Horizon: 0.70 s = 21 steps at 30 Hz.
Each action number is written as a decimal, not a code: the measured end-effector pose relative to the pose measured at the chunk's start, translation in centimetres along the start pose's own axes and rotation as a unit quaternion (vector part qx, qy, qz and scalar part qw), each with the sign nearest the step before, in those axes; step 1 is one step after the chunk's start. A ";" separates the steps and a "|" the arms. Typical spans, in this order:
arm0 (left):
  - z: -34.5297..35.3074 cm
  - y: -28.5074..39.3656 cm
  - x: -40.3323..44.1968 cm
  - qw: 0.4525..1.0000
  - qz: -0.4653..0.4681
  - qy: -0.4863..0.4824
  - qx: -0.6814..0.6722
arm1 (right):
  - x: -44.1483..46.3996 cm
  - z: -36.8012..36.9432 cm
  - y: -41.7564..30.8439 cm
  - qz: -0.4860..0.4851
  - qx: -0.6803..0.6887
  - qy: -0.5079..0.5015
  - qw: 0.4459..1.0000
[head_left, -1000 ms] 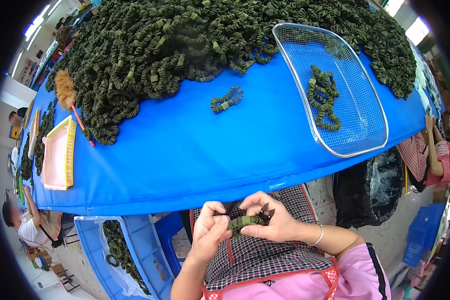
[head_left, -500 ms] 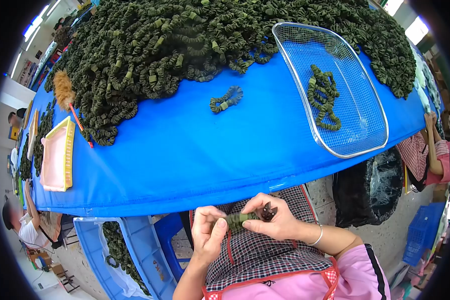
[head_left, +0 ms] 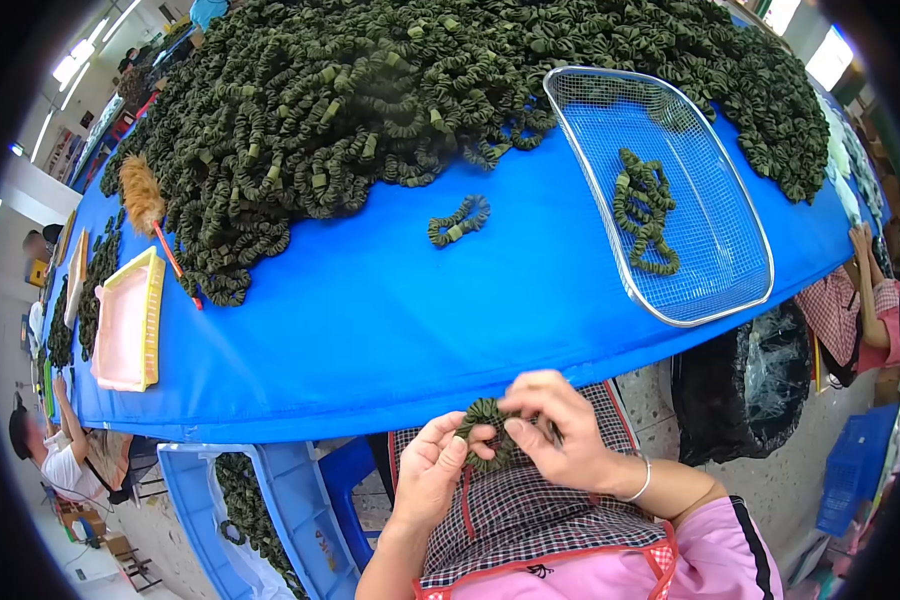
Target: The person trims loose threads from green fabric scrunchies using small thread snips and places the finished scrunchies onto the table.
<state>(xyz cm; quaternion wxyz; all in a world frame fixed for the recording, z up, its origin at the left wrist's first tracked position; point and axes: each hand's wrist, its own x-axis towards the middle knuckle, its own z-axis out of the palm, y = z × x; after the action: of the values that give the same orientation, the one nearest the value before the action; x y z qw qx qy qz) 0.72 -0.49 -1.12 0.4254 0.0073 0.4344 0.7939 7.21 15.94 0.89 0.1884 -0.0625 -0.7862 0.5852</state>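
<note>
Close to my body, beyond the table's front edge, my left hand (head_left: 437, 462) pinches a dark green ruffled ring (head_left: 486, 412), with a finger through its opening. My right hand (head_left: 558, 430) is closed at the ring's right side, its fingers slightly blurred; a small dark tool shows partly between them. A single green ruffled ring (head_left: 458, 222) lies on the blue table cover (head_left: 370, 300). Several more rings (head_left: 645, 210) rest inside the wire mesh basket (head_left: 705, 283) to the right.
A large heap of green rings (head_left: 370, 100) covers the table's back. At left are a feather duster (head_left: 142, 195) and a yellow-and-pink tray (head_left: 128, 325). Blue crates (head_left: 300, 510) stand below the edge, a black bag (head_left: 730, 390) at right. Other people sit at both sides.
The ring between my hands has turned from a stretched, sideways bundle to a round loop facing the camera. My right hand has shifted its grip, and the view has tilted slightly.
</note>
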 end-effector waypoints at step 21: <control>0.1 0.2 0.0 0.996 -0.042 -0.064 0.052 | 1.3 0.3 1.0 0.233 0.180 -0.070 0.953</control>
<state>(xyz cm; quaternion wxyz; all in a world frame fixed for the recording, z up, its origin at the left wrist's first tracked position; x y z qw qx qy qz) 0.61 -0.51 -0.91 0.4841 0.0617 0.4471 0.7496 5.82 16.36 0.19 -0.0006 -0.1675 -0.6428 0.7475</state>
